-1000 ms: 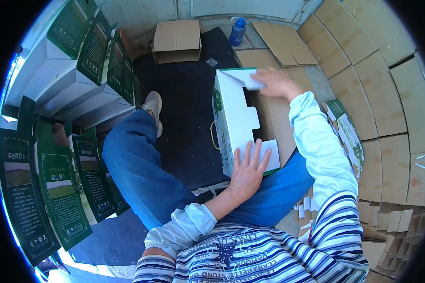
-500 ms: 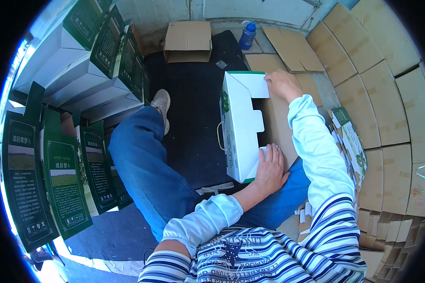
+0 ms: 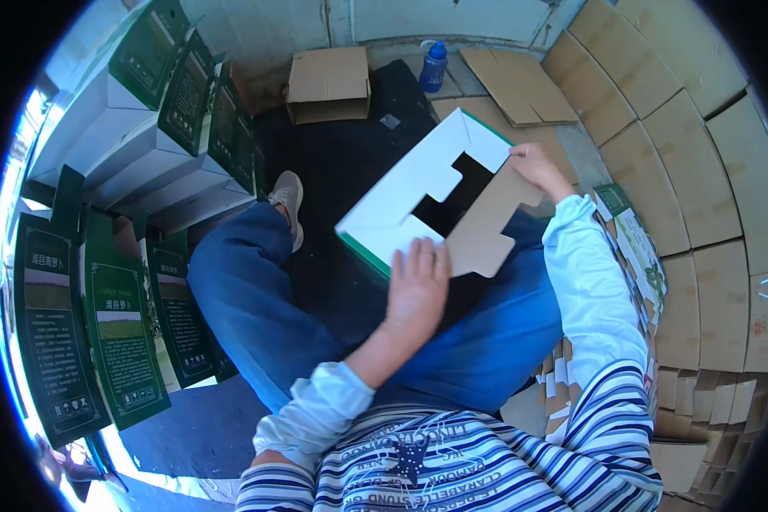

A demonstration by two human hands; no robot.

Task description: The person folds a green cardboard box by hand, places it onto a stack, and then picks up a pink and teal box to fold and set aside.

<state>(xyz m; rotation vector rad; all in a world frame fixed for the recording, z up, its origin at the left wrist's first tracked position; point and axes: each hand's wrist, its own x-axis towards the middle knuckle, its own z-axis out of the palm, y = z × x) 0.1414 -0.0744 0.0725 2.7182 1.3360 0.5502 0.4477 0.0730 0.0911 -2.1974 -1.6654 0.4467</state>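
Tilted between my legs is a white and green carton (image 3: 398, 193), its end flaps showing an opening with a dark interior. My right hand (image 3: 538, 168) pinches the carton's green-edged right corner. Against the near edge of the carton rests my left hand (image 3: 419, 286), its fingers stretched out over the white and brown flaps. A brown flap with a tab (image 3: 481, 247) sticks out toward me on the near right side.
Green and white cartons (image 3: 124, 324) stand on the left. Brown boxes (image 3: 687, 154) are stacked along the right. An open brown box (image 3: 328, 81), a blue bottle (image 3: 433, 68) and flat cardboard (image 3: 520, 85) lie ahead. Folded cartons (image 3: 636, 243) lean at the right.
The carton has turned clockwise and tipped, so its opening and brown flap now show. My left hand has moved left with it; my right hand has shifted slightly right and down.
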